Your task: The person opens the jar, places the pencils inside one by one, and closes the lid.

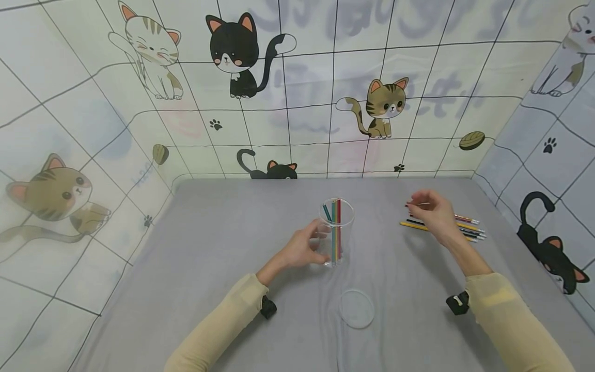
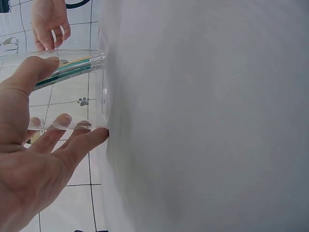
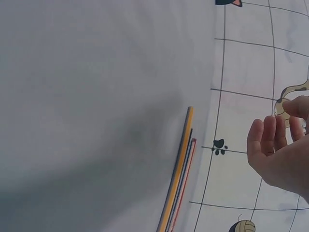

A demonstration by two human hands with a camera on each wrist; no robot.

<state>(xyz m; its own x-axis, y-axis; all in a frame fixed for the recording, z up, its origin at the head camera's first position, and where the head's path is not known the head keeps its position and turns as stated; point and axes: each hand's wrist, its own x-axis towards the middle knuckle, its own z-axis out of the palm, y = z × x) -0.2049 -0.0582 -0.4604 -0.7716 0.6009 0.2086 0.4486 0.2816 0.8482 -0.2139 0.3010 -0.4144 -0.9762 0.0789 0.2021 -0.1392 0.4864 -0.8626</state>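
Note:
My left hand (image 1: 299, 247) grips a clear cylindrical container (image 1: 347, 244) low on its side, thumb on one side and fingers on the other. The container stands upright on the table. Several coloured pencils (image 1: 337, 235), green, yellow and red among them, lean inside it; their lower ends show in the left wrist view. Over at the right, my right hand (image 1: 434, 213) hovers above a loose bunch of pencils (image 1: 470, 227) on the table. Its fingers are loosely bent, and the right wrist view shows nothing between them. A yellow pencil (image 3: 182, 162) lies at the bunch's edge.
A clear round lid (image 1: 357, 309) lies flat on the grey tablecloth (image 1: 223, 217), nearer to me than the container. Cat-print curtains (image 1: 307, 124) hang behind the table and along both sides.

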